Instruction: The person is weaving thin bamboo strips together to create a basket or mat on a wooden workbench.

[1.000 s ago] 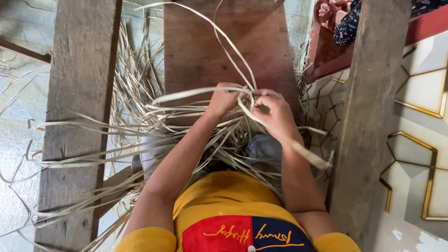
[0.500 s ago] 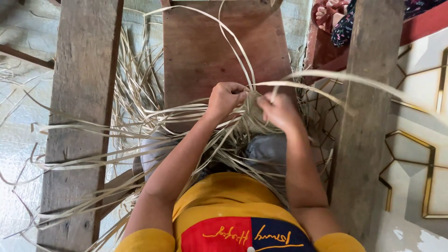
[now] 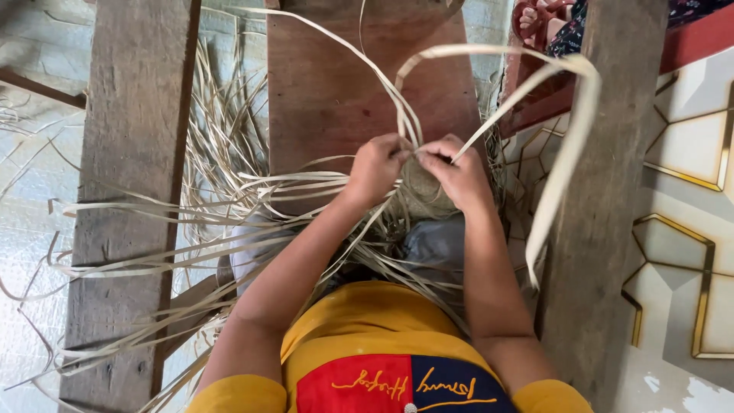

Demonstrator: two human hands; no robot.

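While loose strips (image 3: 191, 214) sprawl, wooden beams (image 3: 134, 191) flank both hands (image 3: 420, 168).

A home weaving spot: loose cane strips (image 3: 153, 229), plank bench (image 3: 130, 153), tiled floor (image 3: 688, 229).

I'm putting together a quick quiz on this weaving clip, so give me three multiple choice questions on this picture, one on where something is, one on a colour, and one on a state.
1. Where does the small woven piece sit?
A. between the two hands, over the lap
B. on the tiled floor at right
C. on top of the left wooden beam

2. What colour are the person's shirt sleeves?
A. green
B. yellow
C. white

3. How is the long strip at right?
A. flat on the floor
B. rolled in a coil
C. lifted in an arch, its end hanging down

Answers:
1 A: the left hand and right hand meet around it.
2 B: both sleeves show yellow at the bottom edge.
3 C: it loops up from the hands and drops beside the right wooden beam.
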